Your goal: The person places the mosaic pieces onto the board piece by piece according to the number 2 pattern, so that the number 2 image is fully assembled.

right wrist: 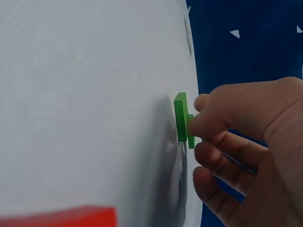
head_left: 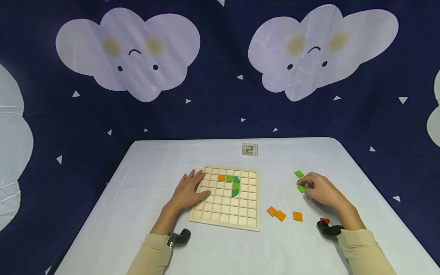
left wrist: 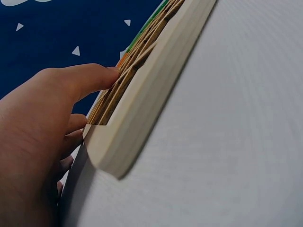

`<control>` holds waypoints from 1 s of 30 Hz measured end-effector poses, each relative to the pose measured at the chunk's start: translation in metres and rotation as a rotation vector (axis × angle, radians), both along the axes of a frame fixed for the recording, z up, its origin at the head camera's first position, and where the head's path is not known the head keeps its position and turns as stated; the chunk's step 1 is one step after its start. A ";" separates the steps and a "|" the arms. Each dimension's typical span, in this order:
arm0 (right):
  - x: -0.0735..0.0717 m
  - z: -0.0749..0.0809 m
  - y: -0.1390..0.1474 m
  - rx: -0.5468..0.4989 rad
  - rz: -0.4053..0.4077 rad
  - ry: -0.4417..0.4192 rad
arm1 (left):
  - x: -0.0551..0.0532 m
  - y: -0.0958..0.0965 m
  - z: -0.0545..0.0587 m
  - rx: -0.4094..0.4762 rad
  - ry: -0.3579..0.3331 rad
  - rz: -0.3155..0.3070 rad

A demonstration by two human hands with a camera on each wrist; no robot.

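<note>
A wooden grid board (head_left: 220, 220) lies on the table. In it sit an orange square tile (head_left: 221, 177), green square tiles (head_left: 229, 178) and dark green rounded pieces (head_left: 235, 193). My left hand (head_left: 188, 191) rests on the board's left edge, fingers spread, thumb on the grid. My right hand (head_left: 322, 188), fingers loosely bent, hovers at a green square tile (right wrist: 182, 117), thumb (right wrist: 201, 124) just above it. That tile appears to lie on the cloth; whether the fingertips touch it is hard to tell. Another green tile (head_left: 299, 173) lies just beyond.
Orange square tiles (head_left: 297, 216) lie between the board and my right forearm. A red piece (head_left: 324, 220) is partly hidden by the right wrist camera (head_left: 329, 228). A small card with a grid pattern (head_left: 249, 149) stands near the table's back edge. Behind hangs a dark blue cloud-printed cloth (head_left: 220, 114).
</note>
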State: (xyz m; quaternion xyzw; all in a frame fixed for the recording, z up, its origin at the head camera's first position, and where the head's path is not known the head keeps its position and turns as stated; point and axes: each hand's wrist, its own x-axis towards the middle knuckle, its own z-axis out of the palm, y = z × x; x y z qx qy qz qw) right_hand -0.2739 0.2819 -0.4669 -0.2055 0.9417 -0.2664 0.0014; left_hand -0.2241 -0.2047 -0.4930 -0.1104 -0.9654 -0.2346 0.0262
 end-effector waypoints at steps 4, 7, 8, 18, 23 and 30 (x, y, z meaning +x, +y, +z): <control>0.001 -0.003 0.002 0.003 0.019 -0.014 | 0.000 0.000 0.000 -0.007 -0.006 -0.004; 0.001 -0.005 0.004 0.010 0.004 -0.015 | 0.000 0.001 0.000 -0.010 -0.017 -0.007; 0.001 -0.006 0.004 0.011 0.002 -0.019 | -0.001 0.001 0.000 -0.010 -0.020 -0.006; 0.000 -0.007 0.001 0.001 0.006 -0.037 | -0.002 0.000 -0.001 -0.009 -0.013 -0.003; -0.002 -0.006 -0.007 -0.026 0.026 -0.059 | -0.002 0.000 -0.002 -0.005 -0.007 -0.004; -0.003 -0.004 -0.025 -0.054 0.039 -0.096 | -0.001 -0.001 -0.001 -0.009 -0.013 0.001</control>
